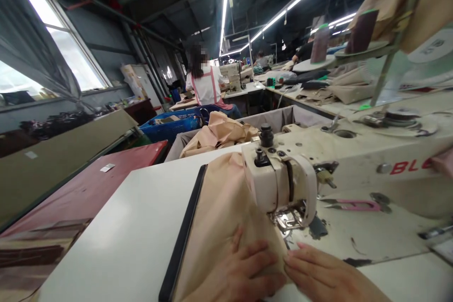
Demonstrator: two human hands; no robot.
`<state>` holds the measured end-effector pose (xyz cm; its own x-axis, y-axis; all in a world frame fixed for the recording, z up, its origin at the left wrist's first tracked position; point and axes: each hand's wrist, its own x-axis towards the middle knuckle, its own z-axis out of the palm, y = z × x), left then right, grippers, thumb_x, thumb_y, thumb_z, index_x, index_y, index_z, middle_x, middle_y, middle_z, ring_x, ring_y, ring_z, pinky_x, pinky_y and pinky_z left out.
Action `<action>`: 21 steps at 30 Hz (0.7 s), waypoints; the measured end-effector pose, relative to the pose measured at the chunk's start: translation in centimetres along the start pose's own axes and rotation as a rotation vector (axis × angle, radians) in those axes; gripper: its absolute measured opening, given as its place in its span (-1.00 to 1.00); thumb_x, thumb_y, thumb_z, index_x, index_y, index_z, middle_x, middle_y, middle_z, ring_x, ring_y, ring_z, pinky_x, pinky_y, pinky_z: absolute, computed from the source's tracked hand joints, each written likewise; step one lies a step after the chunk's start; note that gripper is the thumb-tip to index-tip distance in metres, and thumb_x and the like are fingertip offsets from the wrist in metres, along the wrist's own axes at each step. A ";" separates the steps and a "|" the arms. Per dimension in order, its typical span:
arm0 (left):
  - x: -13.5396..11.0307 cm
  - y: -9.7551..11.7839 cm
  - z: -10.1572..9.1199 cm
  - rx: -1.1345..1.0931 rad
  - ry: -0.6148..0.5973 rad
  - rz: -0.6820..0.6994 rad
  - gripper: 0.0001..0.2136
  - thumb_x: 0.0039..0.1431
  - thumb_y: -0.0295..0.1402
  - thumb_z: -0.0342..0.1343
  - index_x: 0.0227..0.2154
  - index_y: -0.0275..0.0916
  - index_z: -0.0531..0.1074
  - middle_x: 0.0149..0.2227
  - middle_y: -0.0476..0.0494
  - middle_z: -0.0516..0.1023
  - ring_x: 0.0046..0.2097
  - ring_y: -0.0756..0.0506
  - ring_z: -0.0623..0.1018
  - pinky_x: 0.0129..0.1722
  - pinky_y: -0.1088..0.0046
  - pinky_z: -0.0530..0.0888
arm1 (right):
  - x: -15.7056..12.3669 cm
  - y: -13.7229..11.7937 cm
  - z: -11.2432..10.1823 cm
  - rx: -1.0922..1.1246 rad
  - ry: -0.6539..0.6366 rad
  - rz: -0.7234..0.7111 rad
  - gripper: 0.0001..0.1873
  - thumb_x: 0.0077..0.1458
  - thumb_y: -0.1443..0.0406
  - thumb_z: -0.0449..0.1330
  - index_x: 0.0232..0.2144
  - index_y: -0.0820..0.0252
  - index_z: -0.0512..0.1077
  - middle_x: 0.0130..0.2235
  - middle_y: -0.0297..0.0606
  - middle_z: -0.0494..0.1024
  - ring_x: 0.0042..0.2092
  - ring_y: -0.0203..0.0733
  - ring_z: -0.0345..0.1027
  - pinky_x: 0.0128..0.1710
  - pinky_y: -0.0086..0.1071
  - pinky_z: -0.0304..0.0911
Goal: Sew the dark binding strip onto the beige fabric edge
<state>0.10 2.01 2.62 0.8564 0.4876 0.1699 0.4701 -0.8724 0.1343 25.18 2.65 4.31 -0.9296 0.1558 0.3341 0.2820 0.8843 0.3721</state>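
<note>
A tan fabric piece (219,207) with a black strip (182,236) along its left edge lies on the white sewing table (120,231), running under the head of a cream sewing machine (283,179). My left hand (240,269) rests flat on the fabric in front of the needle, fingers spread. Right beside it, my right hand (325,276) lies flat with its fingertips on the fabric's near edge. Both hands press the cloth down just before the presser foot (288,219).
Pink thread snips (354,205) lie on the machine bed. A grey bin (283,118) behind the table holds more tan cloth (219,134). A blue crate (170,125), a red table (95,184) at left, thread cones (320,42) at right. A person (205,82) sits ahead at another station.
</note>
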 end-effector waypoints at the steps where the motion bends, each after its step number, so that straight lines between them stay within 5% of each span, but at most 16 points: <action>1: 0.2 -0.1 -0.5 -0.042 -0.021 -0.017 -0.66 0.26 -0.19 -0.07 0.09 -0.02 0.22 0.09 -0.02 0.38 0.22 -0.11 0.20 0.23 0.00 -0.24 | 0.2 0.1 -0.1 -0.029 -0.009 0.007 -0.65 0.01 0.45 0.04 -0.17 0.28 0.50 -0.13 -0.28 0.54 -0.19 -0.12 0.50 -0.27 -0.40 0.43; 9: 1.8 -1.3 -3.1 -0.198 -0.092 -0.162 -0.64 0.26 -0.15 -0.08 0.10 0.00 0.21 0.12 0.01 0.34 0.24 -0.10 0.13 0.26 0.14 -0.18 | 0.1 -0.8 1.0 -0.048 0.010 0.313 -0.58 -0.03 0.36 0.07 -0.09 0.35 0.45 -0.01 -0.19 0.46 -0.13 -0.02 0.47 -0.29 -0.29 0.48; 17: 3.0 -3.0 -2.4 -0.168 -0.040 -0.239 -0.65 0.24 -0.21 -0.02 0.08 0.06 0.22 0.11 0.10 0.33 0.13 -0.05 0.29 0.14 0.38 0.18 | 0.0 -1.3 1.4 -0.006 0.038 0.386 -0.55 -0.01 0.36 0.08 -0.03 0.38 0.40 0.03 -0.13 0.42 -0.06 -0.01 0.42 -0.18 -0.23 0.44; 21: 3.2 -3.2 -2.5 0.026 0.001 -0.424 -0.65 0.22 -0.10 -0.05 0.05 -0.01 0.28 0.05 -0.01 0.38 0.05 -0.12 0.36 0.08 0.28 0.26 | -0.2 -1.2 1.3 0.100 0.057 0.418 -0.55 -0.02 0.38 0.09 -0.03 0.37 0.41 0.02 -0.12 0.43 -0.04 0.00 0.40 -0.11 -0.22 0.39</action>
<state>0.77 6.40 5.21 0.5855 0.8037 0.1060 0.7861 -0.5948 0.1680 24.70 2.16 2.70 -0.7251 0.4875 0.4864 0.6042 0.7892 0.1097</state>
